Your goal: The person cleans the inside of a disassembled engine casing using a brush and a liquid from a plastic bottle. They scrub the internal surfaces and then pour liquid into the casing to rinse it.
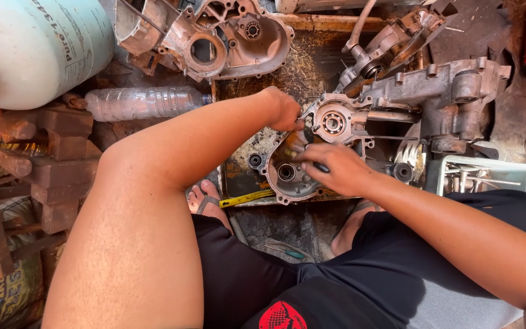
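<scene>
The right hand [336, 169] was closed around a dark-handled tool [320, 166], fingers curled over it so that only a short stretch of the handle showed; it lay over the crankcase [293, 176], just above a round bore in the casting. The left hand [284, 109] was bunched, fingertips pinched together at the edge of the bearing [332, 123] — whether anything small sat between them could not be told. Both forearms came in from below, the left one crossing over the raised left knee, the right one angled in from the lower right.

The crankcase was dull grey cast metal, greasy, with a bolt-holed rim, and it sat in a rusty tray [302, 67] between the person's sandalled feet. The bearing was a bright steel ring set in a second, larger casing [445, 97] that stretched right. Outward lay a yellow-handled tool [246, 198] at the tray's near edge, a crushed clear bottle [144, 102], a pale gas cylinder [38, 49], another open engine case [226, 36], rusted blocks [56, 152] at left — and a white tub [488, 173] of metal parts at right.
</scene>
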